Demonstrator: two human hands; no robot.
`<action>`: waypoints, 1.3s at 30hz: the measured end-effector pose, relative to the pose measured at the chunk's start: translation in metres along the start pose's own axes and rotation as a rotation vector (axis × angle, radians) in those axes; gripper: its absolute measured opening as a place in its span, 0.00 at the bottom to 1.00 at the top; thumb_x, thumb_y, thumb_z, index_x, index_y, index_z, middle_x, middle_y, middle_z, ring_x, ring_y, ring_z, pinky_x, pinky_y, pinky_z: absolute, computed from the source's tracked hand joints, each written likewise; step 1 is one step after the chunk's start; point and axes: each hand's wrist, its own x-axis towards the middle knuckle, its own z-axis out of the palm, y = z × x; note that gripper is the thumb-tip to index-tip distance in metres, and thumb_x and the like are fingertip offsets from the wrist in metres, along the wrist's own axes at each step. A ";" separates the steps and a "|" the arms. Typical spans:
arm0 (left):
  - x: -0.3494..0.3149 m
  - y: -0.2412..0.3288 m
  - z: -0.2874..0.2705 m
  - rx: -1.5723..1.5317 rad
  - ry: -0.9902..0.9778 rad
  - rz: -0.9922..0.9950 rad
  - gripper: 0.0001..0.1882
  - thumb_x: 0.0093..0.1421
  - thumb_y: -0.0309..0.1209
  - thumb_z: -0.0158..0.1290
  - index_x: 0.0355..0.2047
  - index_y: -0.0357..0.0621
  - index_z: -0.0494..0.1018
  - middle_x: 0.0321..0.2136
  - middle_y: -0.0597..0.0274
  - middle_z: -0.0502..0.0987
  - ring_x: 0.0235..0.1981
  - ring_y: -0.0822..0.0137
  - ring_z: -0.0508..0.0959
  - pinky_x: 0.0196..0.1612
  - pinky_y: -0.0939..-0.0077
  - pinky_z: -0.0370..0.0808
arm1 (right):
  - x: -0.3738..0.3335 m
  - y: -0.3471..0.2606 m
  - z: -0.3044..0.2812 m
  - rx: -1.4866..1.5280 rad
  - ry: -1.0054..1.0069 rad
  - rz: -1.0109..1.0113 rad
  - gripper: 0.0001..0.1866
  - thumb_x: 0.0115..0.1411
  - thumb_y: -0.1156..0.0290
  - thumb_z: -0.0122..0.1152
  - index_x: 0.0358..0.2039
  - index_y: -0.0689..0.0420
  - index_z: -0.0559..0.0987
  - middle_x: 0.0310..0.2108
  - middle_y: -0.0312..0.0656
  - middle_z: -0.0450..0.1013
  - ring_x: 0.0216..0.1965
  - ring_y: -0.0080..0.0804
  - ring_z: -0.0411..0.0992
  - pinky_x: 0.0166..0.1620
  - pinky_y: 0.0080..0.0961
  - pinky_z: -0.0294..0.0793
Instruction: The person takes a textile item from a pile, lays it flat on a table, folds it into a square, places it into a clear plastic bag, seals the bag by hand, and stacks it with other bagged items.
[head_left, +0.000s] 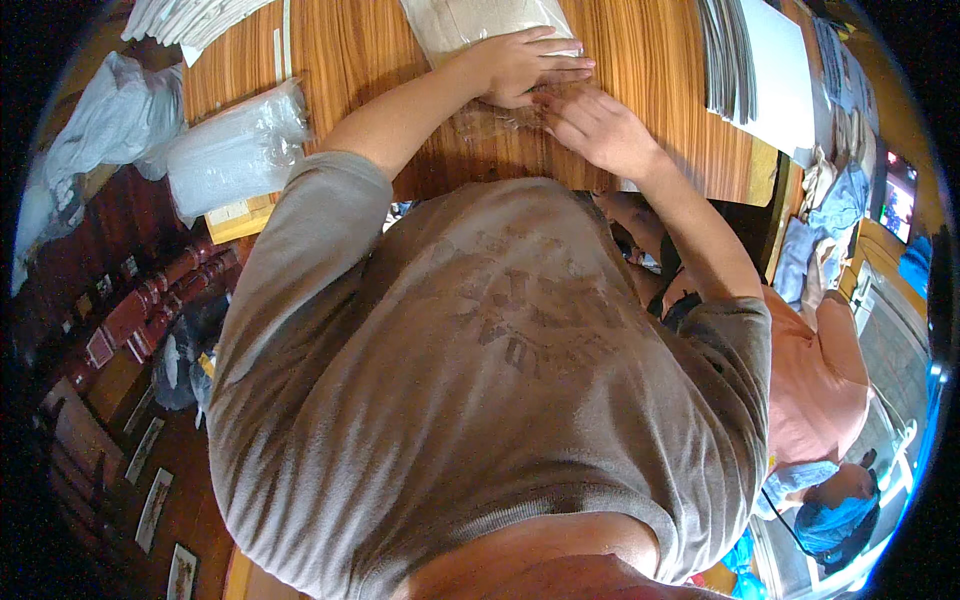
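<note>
On the wooden table in front of me lies a clear plastic bag [437, 22] with a flat beige-grey item inside. My left hand [530, 68] rests flat across the bag, its fingers stretched to the right and slightly apart. Close beside it, my right hand [603, 130] reaches in from the right, palm down. Its fingers are loosely extended and slightly bent, with the tips over the bag's near right edge, by the left hand. The right thumb is hidden. Crinkled loose plastic of the bag shows below the left wrist, toward me.
Clear plastic bags [235, 150] lie in a pile at the table's left edge. A stack of grey-white sheets [780, 80] stands at the right, and another stack [200, 22] at the far left. A person in a pink shirt [820, 380] sits close on my right.
</note>
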 end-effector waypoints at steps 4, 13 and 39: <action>0.005 0.003 -0.014 0.068 -0.085 0.020 0.46 0.56 0.40 0.60 0.75 0.57 0.57 0.76 0.75 0.55 0.76 0.66 0.53 0.78 0.57 0.48 | 0.029 -0.016 0.020 0.016 -0.246 0.246 0.16 0.61 0.56 0.67 0.39 0.56 0.82 0.42 0.41 0.76 0.49 0.39 0.76 0.56 0.35 0.74; -0.002 -0.006 0.016 -0.036 0.112 0.114 0.49 0.55 0.37 0.61 0.76 0.57 0.53 0.76 0.73 0.54 0.76 0.63 0.53 0.78 0.56 0.47 | 0.004 -0.022 0.021 0.156 -0.094 -0.153 0.13 0.54 0.67 0.61 0.39 0.57 0.82 0.42 0.41 0.73 0.46 0.41 0.75 0.55 0.38 0.74; 0.001 -0.013 0.011 0.130 -0.040 0.153 0.50 0.53 0.52 0.54 0.77 0.65 0.50 0.77 0.78 0.50 0.78 0.62 0.49 0.77 0.54 0.49 | 0.040 -0.044 0.040 0.445 -0.013 0.427 0.20 0.55 0.61 0.76 0.40 0.57 0.76 0.39 0.46 0.75 0.47 0.47 0.75 0.49 0.42 0.77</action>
